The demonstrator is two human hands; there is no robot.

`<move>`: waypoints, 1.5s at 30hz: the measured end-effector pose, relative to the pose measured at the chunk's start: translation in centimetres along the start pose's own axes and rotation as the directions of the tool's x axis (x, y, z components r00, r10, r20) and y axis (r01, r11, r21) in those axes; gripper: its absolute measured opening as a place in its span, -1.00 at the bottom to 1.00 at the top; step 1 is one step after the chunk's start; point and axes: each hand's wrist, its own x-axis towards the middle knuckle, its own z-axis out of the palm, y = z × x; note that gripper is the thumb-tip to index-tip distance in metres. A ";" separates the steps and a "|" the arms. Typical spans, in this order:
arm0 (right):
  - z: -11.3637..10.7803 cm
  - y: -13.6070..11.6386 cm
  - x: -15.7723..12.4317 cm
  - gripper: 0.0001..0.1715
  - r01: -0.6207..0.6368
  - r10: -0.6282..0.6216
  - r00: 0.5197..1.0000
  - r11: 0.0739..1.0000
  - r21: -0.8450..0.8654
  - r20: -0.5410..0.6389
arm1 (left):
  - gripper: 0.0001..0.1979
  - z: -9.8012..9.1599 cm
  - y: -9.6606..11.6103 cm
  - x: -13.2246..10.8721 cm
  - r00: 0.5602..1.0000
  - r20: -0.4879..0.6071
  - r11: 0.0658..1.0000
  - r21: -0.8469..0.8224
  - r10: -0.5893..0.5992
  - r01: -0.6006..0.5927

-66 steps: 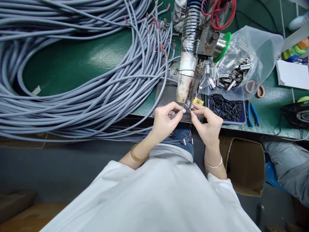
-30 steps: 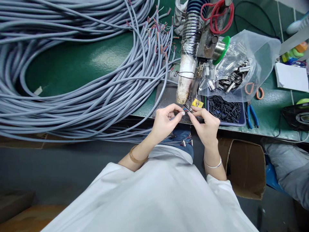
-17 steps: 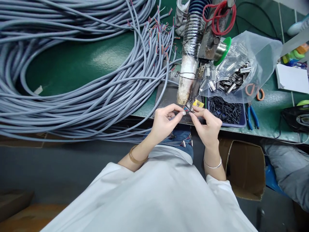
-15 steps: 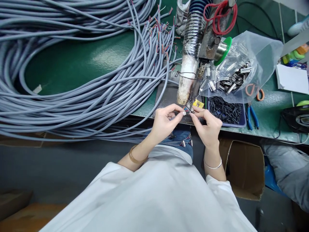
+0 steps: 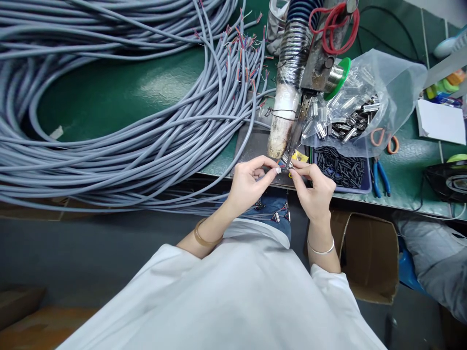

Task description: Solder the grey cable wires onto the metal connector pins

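The connector [image 5: 287,162] lies between the 2 hands, level with their fingertips, above the desk's [image 5: 408,167] near edge. The left hand [image 5: 250,183] pinches the coloured wires [image 5: 282,166] at its left. The right hand's [image 5: 314,187] thumb and forefinger are narrow at its right end; their grip is too small to tell.

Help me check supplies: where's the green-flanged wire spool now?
In the head view, the green-flanged wire spool is upper right of centre, between the metal bracket and the clear plastic bag.
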 end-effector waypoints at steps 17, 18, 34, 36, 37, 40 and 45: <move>0.3 0.5 -0.8 -0.93 0.061 -0.060 0.998 0.997 -0.042 0.018 | -0.87 0.1 -0.4 -0.1 0.999 0.022 0.999 0.020 -0.042 0.041; 0.2 0.5 -0.8 -0.93 0.058 -0.057 0.998 0.998 -0.035 0.019 | -0.87 0.1 -0.4 -0.1 0.999 0.023 0.999 0.020 -0.042 0.042; -1.7 -1.0 -2.4 -0.96 -0.154 0.182 0.926 0.982 0.107 -0.331 | -0.82 0.7 -1.2 -1.5 0.998 0.050 0.999 -0.010 -0.037 0.038; -2.2 -1.4 -2.5 -0.89 -0.114 0.168 0.856 0.984 0.138 -0.488 | -0.79 0.8 -1.6 -1.8 0.995 0.080 0.994 -0.078 -0.068 0.074; -2.4 -1.6 -2.6 -0.86 -0.098 0.169 0.840 0.982 0.162 -0.515 | -0.78 0.8 -1.8 -1.9 0.992 0.095 0.989 -0.116 -0.081 0.092; -2.3 -1.9 -2.9 -0.79 -0.128 0.211 0.881 0.968 0.216 -0.423 | -0.73 0.8 -2.2 -2.1 0.985 0.120 0.958 -0.242 -0.125 0.151; -1.0 -1.4 -3.7 -0.89 -0.179 0.193 0.966 0.979 0.095 -0.171 | -0.68 0.6 -2.5 -2.1 0.978 0.120 0.909 -0.364 -0.170 0.203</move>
